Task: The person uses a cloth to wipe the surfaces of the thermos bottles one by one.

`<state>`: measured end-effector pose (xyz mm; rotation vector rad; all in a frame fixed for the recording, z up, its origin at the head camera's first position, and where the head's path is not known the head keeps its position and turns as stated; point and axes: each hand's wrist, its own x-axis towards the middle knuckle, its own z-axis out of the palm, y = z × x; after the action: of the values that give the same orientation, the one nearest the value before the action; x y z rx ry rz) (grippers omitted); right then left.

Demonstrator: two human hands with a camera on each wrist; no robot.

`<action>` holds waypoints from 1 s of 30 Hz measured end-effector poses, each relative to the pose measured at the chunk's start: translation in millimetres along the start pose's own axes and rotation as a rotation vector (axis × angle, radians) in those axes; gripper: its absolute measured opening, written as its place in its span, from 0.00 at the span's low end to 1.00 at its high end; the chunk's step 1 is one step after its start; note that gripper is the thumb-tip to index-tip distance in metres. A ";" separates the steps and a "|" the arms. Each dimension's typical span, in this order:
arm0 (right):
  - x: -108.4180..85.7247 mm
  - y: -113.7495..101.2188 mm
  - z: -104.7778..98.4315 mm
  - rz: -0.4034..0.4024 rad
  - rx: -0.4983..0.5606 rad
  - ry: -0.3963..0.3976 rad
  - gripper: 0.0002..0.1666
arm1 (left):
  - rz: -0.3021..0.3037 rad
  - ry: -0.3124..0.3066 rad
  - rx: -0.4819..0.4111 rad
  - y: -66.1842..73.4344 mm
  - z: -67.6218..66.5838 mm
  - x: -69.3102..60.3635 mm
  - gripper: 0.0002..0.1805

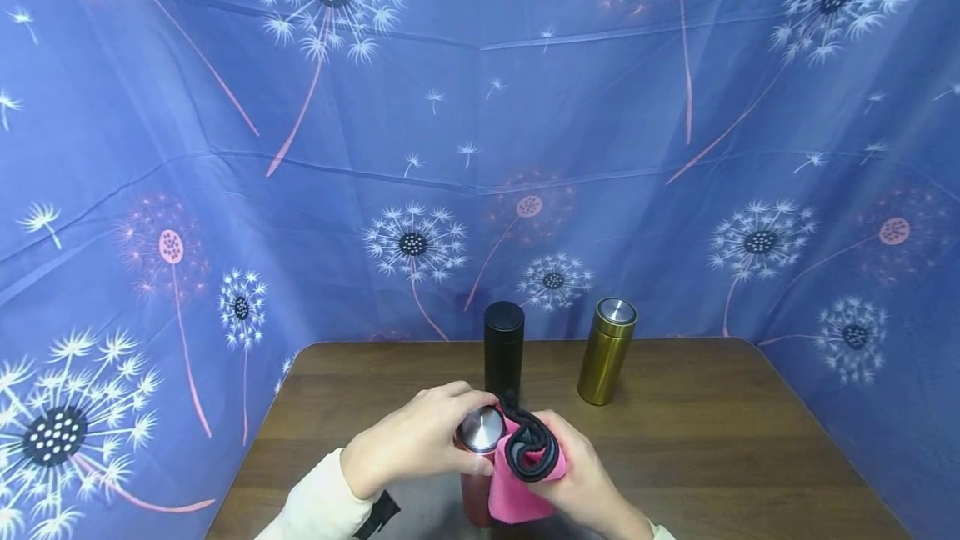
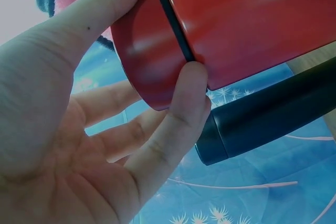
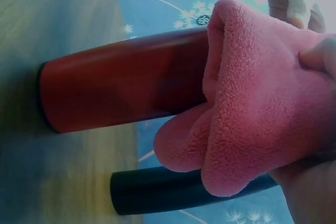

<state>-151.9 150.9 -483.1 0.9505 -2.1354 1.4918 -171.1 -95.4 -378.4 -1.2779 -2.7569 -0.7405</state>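
Note:
A red thermos flask [image 1: 476, 497] with a silver-topped lid [image 1: 482, 429] is upright near the front of the table. My left hand [image 1: 416, 433] grips it round the lid, thumb on one side and fingers on the other; the left wrist view shows a fingertip at the dark seam below the red lid. In my right hand [image 1: 588, 473] is a bunched pink fleecy cloth [image 3: 273, 87] with a dark edge, held against the flask's side. The cloth covers part of the flask's upper body in the right wrist view. Whether the flask's base touches the table, I cannot tell.
A black thermos flask [image 1: 503, 352] stands just behind the hands. Farther right is a gold flask [image 1: 607, 352] with a silver top. All are at a brown wooden table [image 1: 720, 440], with a blue dandelion-patterned curtain [image 1: 637, 232] behind and at both sides.

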 end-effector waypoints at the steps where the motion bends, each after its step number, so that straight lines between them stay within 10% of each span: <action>1: -1.3 1.9 1.2 -0.006 -0.005 0.002 0.38 | 0.000 -0.002 0.005 0.2 -0.3 0.1 0.32; 20: -56.9 66.5 39.1 0.022 0.077 -0.093 0.35 | -0.032 -0.079 0.061 5.2 -3.4 -0.4 0.34; 30: -59.1 71.1 42.5 0.055 0.071 -0.080 0.34 | -0.047 0.073 0.149 12.8 6.3 -3.4 0.33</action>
<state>-156.9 145.5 -584.6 0.9993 -2.1946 1.5903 -158.4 -88.1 -379.4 -1.1391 -2.7333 -0.5599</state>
